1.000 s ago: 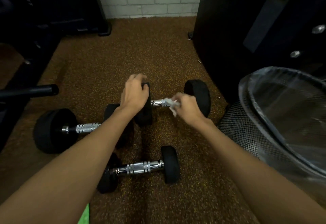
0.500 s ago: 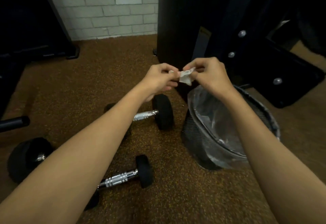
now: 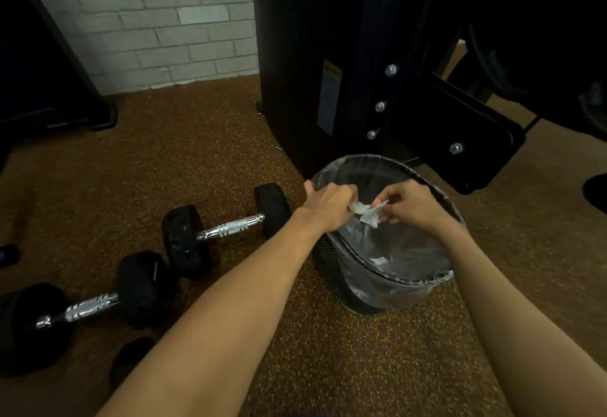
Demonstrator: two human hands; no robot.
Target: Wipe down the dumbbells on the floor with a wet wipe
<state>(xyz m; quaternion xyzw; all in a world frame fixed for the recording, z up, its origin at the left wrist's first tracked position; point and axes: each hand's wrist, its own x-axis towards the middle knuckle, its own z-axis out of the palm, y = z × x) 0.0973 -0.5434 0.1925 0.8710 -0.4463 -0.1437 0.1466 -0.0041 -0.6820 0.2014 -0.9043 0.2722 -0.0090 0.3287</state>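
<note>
Head view, looking down. We see both forearms reaching fwd over a black mesh bin w/ a clear liner. The left hand has its fingers curled round one end of the crumpled white wet wipe. The right hand pinches the other end w/ thumb & fingertips, so the wipe spans the small gap between the hands, held above the bin's opening & apart from the liner. Left of the bin, on the speckled brown floor, we note the first dumbbell, w/ black heads & a chrome handle, its right head near the bin wall. A second dumbbell lies toward the lower-left edge; whether its right head touches the first's left head we cannot tell. A third black head shows in part beside the left forearm. Background: white brick wall & a dark machine frame w/ bolts.
</note>
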